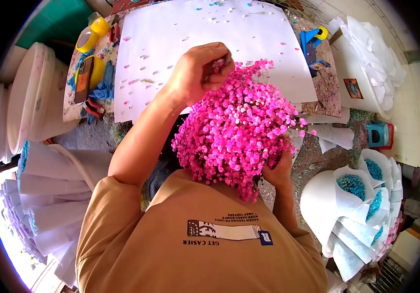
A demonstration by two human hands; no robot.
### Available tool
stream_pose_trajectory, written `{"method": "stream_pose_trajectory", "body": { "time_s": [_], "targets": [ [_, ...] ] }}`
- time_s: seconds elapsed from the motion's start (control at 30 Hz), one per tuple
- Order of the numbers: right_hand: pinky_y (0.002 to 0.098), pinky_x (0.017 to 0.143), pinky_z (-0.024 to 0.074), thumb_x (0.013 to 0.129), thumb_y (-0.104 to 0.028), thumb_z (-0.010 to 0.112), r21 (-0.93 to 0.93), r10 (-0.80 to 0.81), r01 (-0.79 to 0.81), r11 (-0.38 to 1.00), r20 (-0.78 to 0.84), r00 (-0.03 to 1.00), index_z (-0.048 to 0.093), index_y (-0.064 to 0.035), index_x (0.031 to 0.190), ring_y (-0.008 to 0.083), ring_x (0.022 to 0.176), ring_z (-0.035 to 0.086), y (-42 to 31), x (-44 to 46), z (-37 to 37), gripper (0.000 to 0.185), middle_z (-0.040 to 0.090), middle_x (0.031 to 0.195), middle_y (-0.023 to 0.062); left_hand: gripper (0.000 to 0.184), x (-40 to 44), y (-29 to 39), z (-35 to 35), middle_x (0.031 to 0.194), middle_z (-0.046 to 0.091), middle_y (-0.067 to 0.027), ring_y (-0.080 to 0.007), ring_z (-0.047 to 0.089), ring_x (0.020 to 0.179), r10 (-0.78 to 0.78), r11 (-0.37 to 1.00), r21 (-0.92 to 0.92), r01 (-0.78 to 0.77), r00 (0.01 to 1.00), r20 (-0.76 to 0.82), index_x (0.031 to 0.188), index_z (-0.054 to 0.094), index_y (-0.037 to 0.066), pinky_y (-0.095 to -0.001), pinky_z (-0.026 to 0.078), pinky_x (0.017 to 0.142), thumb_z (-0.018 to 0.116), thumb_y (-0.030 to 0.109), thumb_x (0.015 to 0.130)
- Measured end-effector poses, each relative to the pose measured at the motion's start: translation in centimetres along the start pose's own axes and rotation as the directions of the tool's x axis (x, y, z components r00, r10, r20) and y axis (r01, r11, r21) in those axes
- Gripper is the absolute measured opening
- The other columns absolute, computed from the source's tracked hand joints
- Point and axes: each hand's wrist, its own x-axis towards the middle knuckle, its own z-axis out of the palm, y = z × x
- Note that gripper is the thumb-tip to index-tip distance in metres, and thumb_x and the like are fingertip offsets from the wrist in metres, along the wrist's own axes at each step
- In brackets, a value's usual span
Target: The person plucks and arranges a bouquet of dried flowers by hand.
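Observation:
A large bunch of bright pink baby's breath (239,129) stands out in front of my chest, its dense small blooms facing up. My right hand (279,168) grips it from the right side, with the fingers partly hidden behind the blooms and the stems out of sight. At the bunch's upper left edge, my left hand (207,66) is closed with curled fingers. A bit of pink shows between those fingers, too small to name. Beyond both hands lies a white paper sheet (156,53) scattered with small loose petals.
Yellow tape rolls (87,41), a phone (84,80) and red-handled pliers (94,105) lie on the table's left. A blue tape dispenser (310,46) sits at right. Wrapped blue bouquets (351,188) stand lower right, more paper-wrapped bunches (56,188) at left. A blue stool (378,134) is far right.

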Motion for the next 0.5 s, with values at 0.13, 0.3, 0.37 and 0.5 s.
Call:
{"method": "stream_pose_trajectory", "body": {
  "time_s": [0.13,0.3,0.37,0.5],
  "targets": [
    [0.0396,0.107,0.0456,0.077,-0.014,0.083,0.003,0.04,-0.04,0.999,-0.016,0.999,0.033,0.0055,0.151,0.0256,0.125,0.058,0.5,-0.7,-0.2,0.092,0.057,0.137,0.0184,0.02,-2.8,-0.2,-1.7,0.076,0.05,-0.0023,-0.0063,0.031,0.055,0.034,0.995,-0.094,-0.032,0.999,0.02,0.088,0.054,0.008,-0.0224,0.022,0.044,0.051,0.023,0.101],
    [0.0404,0.107,0.0444,0.076,-0.02,0.087,0.212,0.112,-0.089,0.973,-0.1,0.989,0.043,0.0023,0.145,0.0256,0.123,0.059,0.2,-0.5,-0.1,0.085,0.059,0.135,0.0139,0.023,-6.4,-1.0,-5.7,0.072,0.045,0.0005,-0.0045,0.03,0.055,-0.009,0.974,-0.227,-0.011,0.996,-0.087,0.094,0.056,0.006,-0.02,0.021,0.043,0.053,0.026,0.105],
    [0.0413,0.107,0.0441,0.076,-0.021,0.088,0.211,0.09,-0.065,0.975,-0.109,0.99,0.045,0.002,0.144,0.0261,0.123,0.059,0.4,-0.4,-0.3,0.084,0.059,0.135,0.0141,0.028,-7.4,-2.2,-7.2,0.068,0.038,0.0043,-0.004,0.031,0.054,-0.049,0.978,-0.208,0.016,0.987,-0.155,0.096,0.058,0.004,-0.0206,0.02,0.044,0.054,0.03,0.106],
    [0.0419,0.109,0.0428,0.076,-0.024,0.087,0.201,0.022,0.002,0.98,-0.121,0.992,0.034,0.0063,0.15,0.0272,0.126,0.057,1.2,-0.1,-1.1,0.095,0.057,0.138,0.0178,0.018,-8.9,-3.4,-6.9,0.066,0.037,0.0085,-0.0027,0.026,0.053,-0.091,0.995,-0.06,0.079,0.969,-0.231,0.103,0.062,0.004,-0.0217,0.019,0.046,0.058,0.021,0.105]
  ]
}}
